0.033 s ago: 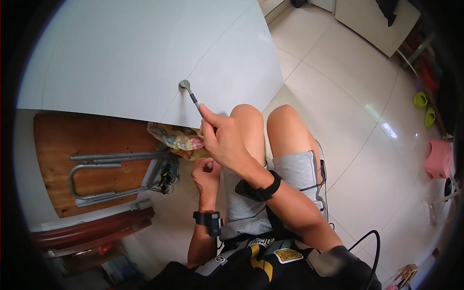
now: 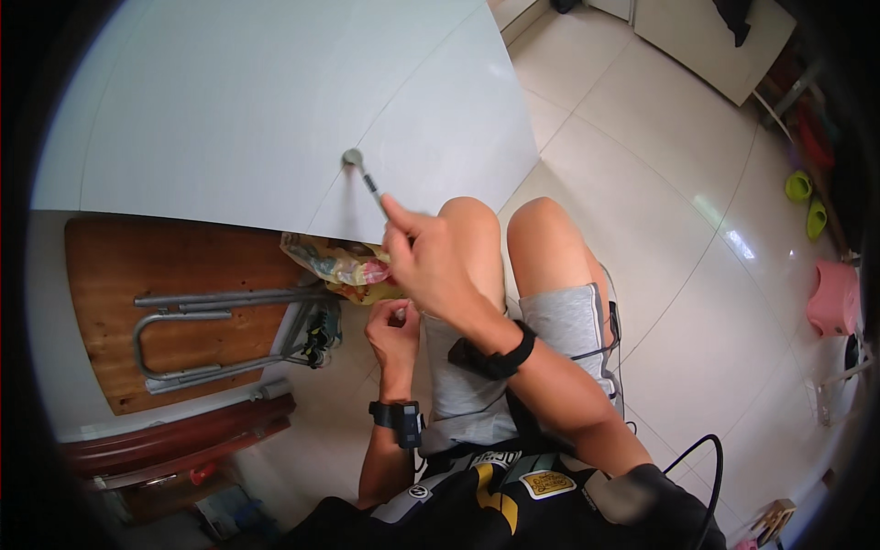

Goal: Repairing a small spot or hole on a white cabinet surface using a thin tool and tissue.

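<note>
A large white panel [image 2: 275, 101] fills the upper left of the frame, standing before the seated person. Below it, at the left, a wooden folding desk [image 2: 101, 275] lies on its side, its grey metal tube legs [image 2: 220, 335] folded flat against the underside. The tiled floor [image 2: 660, 183] spreads across the right of the frame, with a pink stool [image 2: 834, 298] at the right edge.

Near the centre, the right hand [image 2: 431, 266] is closed around the handle of a thin screwdriver [image 2: 367, 179], whose tip meets a small round metal fastener [image 2: 351, 158] on the white panel. The left hand [image 2: 394, 330] sits lower, just beneath the right, curled shut; whether it grips anything I cannot tell. Between the hands and the desk rests a crumpled yellowish plastic bag [image 2: 339, 266] with something red inside.

The step in hand looks like driving or loosening that fastener. The next move likely calls for keeping the tip seated squarely in the fastener's head while the wrist turns, since a slip could scratch the panel.
</note>
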Action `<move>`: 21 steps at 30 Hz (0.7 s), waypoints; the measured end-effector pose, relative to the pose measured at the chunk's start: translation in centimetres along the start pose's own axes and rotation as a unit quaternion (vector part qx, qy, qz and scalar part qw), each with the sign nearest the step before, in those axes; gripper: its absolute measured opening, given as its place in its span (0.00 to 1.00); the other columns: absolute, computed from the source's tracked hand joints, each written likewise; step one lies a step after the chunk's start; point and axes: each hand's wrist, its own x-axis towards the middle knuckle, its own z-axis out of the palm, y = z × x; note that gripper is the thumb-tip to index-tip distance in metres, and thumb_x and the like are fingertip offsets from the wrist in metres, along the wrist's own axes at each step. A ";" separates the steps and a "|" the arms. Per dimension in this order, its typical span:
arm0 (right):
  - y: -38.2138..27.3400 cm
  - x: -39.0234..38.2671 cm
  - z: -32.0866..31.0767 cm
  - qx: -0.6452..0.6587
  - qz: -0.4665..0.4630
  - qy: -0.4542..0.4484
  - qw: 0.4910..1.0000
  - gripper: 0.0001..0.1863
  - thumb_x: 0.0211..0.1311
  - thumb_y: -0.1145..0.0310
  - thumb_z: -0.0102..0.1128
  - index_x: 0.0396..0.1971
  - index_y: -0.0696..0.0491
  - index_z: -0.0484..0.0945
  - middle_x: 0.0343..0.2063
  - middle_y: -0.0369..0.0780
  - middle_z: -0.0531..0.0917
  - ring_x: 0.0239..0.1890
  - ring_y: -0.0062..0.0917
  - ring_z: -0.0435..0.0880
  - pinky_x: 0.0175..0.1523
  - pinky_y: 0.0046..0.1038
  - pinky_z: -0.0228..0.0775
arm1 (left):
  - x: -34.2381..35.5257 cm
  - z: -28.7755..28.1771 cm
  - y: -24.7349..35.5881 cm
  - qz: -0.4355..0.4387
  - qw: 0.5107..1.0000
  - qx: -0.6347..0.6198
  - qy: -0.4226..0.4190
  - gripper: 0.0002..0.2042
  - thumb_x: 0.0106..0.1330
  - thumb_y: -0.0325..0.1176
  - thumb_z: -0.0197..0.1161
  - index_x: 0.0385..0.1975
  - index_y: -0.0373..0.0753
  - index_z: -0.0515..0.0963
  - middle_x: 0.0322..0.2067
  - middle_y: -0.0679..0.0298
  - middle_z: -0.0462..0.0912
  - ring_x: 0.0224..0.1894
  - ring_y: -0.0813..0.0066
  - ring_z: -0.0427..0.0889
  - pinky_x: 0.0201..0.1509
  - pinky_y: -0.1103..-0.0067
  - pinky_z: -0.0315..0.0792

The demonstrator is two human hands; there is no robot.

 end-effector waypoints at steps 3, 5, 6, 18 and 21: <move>0.4 2.6 -3.9 -0.084 0.227 -0.026 0.970 0.15 0.67 0.78 0.49 0.48 0.68 0.80 0.17 0.34 0.75 0.19 0.13 0.70 0.24 0.22 0.63 | -0.3 0.1 0.8 -0.012 0.999 -0.032 0.003 0.03 0.59 0.22 0.67 0.31 0.30 0.82 0.32 0.64 0.80 0.28 0.80 0.80 0.31 0.83 0.74; 1.2 2.3 -4.3 -0.091 0.242 -0.069 0.964 0.20 0.67 0.79 0.49 0.57 0.66 0.76 0.19 0.33 0.77 0.21 0.13 0.71 0.26 0.21 0.65 | -0.8 -0.1 -0.1 -0.019 0.999 -0.040 0.009 0.03 0.59 0.21 0.67 0.31 0.29 0.82 0.33 0.63 0.80 0.28 0.79 0.80 0.31 0.83 0.74; 1.3 1.1 -3.3 -0.055 0.163 -0.056 0.983 0.19 0.68 0.78 0.48 0.56 0.65 0.77 0.18 0.33 0.76 0.21 0.13 0.71 0.26 0.21 0.65 | -0.7 0.2 -0.7 -0.014 0.999 -0.042 0.004 0.03 0.59 0.21 0.67 0.31 0.29 0.82 0.33 0.63 0.80 0.28 0.79 0.80 0.31 0.83 0.74; -1.2 -1.5 -2.6 -0.011 0.185 -0.099 0.978 0.25 0.69 0.76 0.45 0.65 0.65 0.68 0.24 0.37 0.81 0.25 0.14 0.75 0.29 0.20 0.68 | -1.3 -0.2 -2.5 -0.076 0.997 -0.017 -0.007 0.03 0.59 0.22 0.67 0.30 0.29 0.82 0.31 0.64 0.79 0.26 0.81 0.79 0.30 0.83 0.73; 0.9 -1.9 -2.9 -0.021 0.184 -0.121 0.975 0.30 0.68 0.78 0.42 0.71 0.65 0.56 0.35 0.41 0.83 0.27 0.14 0.74 0.32 0.19 0.69 | -1.3 -0.1 -2.5 -0.103 0.994 -0.047 -0.005 0.03 0.60 0.22 0.67 0.30 0.29 0.82 0.31 0.65 0.78 0.26 0.81 0.79 0.30 0.83 0.73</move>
